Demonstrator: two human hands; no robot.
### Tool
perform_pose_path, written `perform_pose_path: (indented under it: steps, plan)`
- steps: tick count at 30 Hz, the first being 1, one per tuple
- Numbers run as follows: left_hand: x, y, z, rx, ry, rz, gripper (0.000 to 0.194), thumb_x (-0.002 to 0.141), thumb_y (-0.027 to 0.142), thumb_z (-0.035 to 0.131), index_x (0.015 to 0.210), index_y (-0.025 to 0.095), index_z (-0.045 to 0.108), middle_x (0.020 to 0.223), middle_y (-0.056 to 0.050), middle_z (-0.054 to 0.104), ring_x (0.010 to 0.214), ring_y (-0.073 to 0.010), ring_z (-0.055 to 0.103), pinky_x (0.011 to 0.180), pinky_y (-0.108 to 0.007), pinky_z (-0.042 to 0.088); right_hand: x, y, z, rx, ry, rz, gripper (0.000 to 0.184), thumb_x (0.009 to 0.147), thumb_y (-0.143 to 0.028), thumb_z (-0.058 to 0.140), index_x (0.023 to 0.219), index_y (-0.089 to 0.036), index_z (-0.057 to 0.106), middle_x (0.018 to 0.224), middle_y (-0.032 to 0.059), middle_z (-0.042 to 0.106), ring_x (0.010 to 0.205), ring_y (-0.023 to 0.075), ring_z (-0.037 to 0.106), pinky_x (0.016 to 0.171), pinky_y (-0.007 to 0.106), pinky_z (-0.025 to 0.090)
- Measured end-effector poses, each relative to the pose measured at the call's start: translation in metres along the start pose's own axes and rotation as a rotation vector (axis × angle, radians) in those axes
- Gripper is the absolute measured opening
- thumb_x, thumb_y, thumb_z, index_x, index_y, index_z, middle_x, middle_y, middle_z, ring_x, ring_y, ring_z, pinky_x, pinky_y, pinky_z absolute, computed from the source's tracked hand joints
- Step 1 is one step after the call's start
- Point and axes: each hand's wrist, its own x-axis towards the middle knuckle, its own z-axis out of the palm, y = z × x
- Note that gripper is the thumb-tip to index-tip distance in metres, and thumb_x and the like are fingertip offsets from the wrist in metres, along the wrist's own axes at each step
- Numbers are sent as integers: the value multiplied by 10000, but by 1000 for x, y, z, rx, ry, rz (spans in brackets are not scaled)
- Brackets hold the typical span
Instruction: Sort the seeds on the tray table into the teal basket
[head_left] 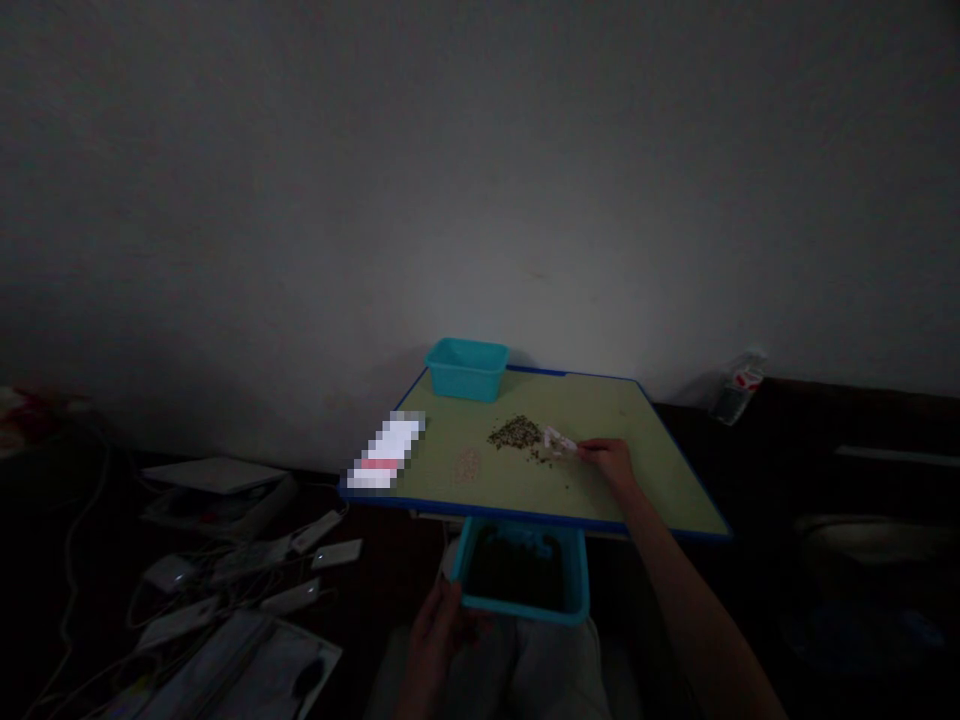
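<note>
A small green table with a blue edge stands against the wall. On it lies a pile of dark mixed grains, with a smaller pale heap to its left. My right hand rests on the table beside the dark pile, its fingers pinched on a small white card. Below the table's front edge, my left hand grips the left side of a teal tub held over my lap; its inside is dark.
A second teal tub sits at the table's back left corner. A blurred white and red item lies on the left edge. Cables, chargers and papers clutter the floor at left. A plastic bottle leans at right.
</note>
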Motion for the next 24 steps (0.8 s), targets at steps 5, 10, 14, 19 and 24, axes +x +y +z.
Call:
perform_pose_path:
  steps: [5,10,14,19,24]
  plan:
    - [1,0,-1,-19,-45,10,478,668,594,750,873,188,604,572,-36,734,533,-227,675,474,-295,500,1,4,1,-11,-26,-5,225,597,-327,708,751,-198,810,762,82,778,759,284,721,737,364,530]
    - [2,-1,-2,-28,-22,4,477,652,578,769,870,179,625,543,-25,722,501,-219,670,463,-284,485,2,3,0,-65,8,-12,223,620,-322,691,770,-211,814,786,75,782,800,290,724,763,368,531]
    - [2,-2,-3,-16,-33,-9,459,664,587,757,837,179,640,604,-50,749,541,-222,690,487,-289,496,2,2,-2,-64,77,-16,207,632,-317,677,757,-221,811,792,69,782,818,288,724,779,370,541]
    - [-1,2,-1,-13,-33,8,477,642,614,761,800,182,636,576,-34,721,525,-215,677,470,-287,494,2,3,-3,-87,114,-28,210,652,-317,659,763,-222,810,810,73,783,834,288,724,800,381,544]
    - [-5,7,-2,0,-74,13,457,694,593,744,855,177,645,575,-13,718,532,-200,669,497,-276,501,4,7,-1,-137,89,-70,205,661,-324,669,773,-228,811,830,78,785,842,294,727,811,388,538]
